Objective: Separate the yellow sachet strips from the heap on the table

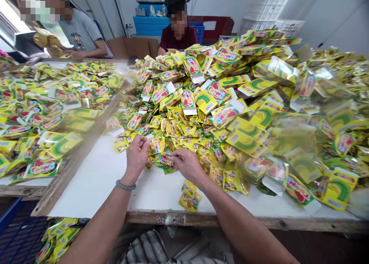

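Observation:
My left hand (137, 155), with a beaded bracelet (125, 185) at its wrist, is closed in a pinch on the edge of a yellow candy packet (157, 145). Opposite it, my right hand (187, 163) pinches a green candy packet (165, 162) at its right end. Both packets are just above the white tabletop (100, 175), at the front of a heap of small packets (184, 127). Behind them rises a pile of yellow and green cardboard boxes (188, 102), several with flaps open. Two yellow packets (189, 200) lie near the table's front edge.
A wooden divider (86, 141) separates another heap of boxes (43, 141) on the left. Below the table stands a blue crate (21, 229) beside more boxes (59, 237). One person (178, 33) sits across the pile; another person (82, 33) is at the far left.

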`<control>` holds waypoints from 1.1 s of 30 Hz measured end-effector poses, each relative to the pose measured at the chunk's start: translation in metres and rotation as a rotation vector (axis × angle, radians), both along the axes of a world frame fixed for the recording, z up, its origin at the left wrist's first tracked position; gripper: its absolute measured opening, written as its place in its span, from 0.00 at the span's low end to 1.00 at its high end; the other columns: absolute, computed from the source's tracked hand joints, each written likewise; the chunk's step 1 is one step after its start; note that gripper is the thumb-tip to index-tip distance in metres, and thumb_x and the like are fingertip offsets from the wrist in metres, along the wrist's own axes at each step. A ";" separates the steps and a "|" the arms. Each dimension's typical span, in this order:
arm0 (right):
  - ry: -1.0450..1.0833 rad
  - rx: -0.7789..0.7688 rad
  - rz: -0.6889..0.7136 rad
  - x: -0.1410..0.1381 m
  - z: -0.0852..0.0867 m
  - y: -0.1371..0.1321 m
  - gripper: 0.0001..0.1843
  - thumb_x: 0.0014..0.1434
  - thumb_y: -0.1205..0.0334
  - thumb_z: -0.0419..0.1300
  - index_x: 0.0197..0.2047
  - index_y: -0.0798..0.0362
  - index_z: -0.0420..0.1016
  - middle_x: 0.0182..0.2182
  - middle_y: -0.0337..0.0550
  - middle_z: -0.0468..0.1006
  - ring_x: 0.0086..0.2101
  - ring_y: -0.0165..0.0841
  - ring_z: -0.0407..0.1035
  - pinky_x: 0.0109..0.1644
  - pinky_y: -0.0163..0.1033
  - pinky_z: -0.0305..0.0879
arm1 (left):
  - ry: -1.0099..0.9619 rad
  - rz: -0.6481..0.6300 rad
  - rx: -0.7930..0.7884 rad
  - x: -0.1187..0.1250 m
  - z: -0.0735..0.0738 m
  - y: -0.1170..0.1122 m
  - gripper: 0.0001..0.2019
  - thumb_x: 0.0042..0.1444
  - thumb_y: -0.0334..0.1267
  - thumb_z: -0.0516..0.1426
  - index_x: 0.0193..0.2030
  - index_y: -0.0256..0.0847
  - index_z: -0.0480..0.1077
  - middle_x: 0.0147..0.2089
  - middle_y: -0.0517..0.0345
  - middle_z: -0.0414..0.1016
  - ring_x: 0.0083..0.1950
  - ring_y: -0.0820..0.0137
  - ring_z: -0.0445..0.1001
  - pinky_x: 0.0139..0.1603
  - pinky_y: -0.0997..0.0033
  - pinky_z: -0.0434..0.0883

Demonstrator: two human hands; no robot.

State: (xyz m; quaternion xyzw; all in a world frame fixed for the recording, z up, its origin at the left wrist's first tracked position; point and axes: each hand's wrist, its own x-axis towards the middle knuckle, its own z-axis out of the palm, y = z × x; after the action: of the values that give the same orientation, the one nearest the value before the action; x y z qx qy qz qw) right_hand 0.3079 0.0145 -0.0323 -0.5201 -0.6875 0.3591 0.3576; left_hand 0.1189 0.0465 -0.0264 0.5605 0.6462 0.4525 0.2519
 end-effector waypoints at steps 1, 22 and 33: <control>-0.042 0.061 -0.018 0.001 0.001 0.000 0.08 0.60 0.64 0.59 0.29 0.52 0.73 0.24 0.37 0.72 0.29 0.30 0.68 0.36 0.34 0.61 | -0.041 -0.006 -0.007 0.000 -0.001 -0.001 0.10 0.55 0.46 0.56 0.31 0.45 0.61 0.19 0.70 0.57 0.20 0.73 0.57 0.24 0.74 0.56; 0.365 -0.143 -0.143 -0.005 -0.003 0.004 0.25 0.47 0.54 0.69 0.46 0.52 0.68 0.28 0.34 0.72 0.27 0.30 0.67 0.32 0.35 0.66 | -0.352 -0.288 -0.103 0.024 0.003 -0.016 0.17 0.52 0.47 0.63 0.44 0.40 0.72 0.29 0.62 0.74 0.27 0.72 0.71 0.28 0.73 0.68; 0.555 -0.228 -0.094 0.000 0.001 0.007 0.15 0.52 0.55 0.62 0.42 0.51 0.70 0.36 0.40 0.78 0.37 0.35 0.73 0.44 0.41 0.72 | -0.728 -0.448 -0.370 0.033 0.005 -0.018 0.23 0.41 0.48 0.70 0.44 0.38 0.78 0.38 0.53 0.80 0.39 0.65 0.76 0.41 0.68 0.72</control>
State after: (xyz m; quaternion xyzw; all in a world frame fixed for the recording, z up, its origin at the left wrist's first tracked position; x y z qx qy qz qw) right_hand 0.3082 0.0210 -0.0316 -0.4701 -0.4941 0.5453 0.4875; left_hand 0.1521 0.0290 -0.0219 0.4368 0.4487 0.4315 0.6494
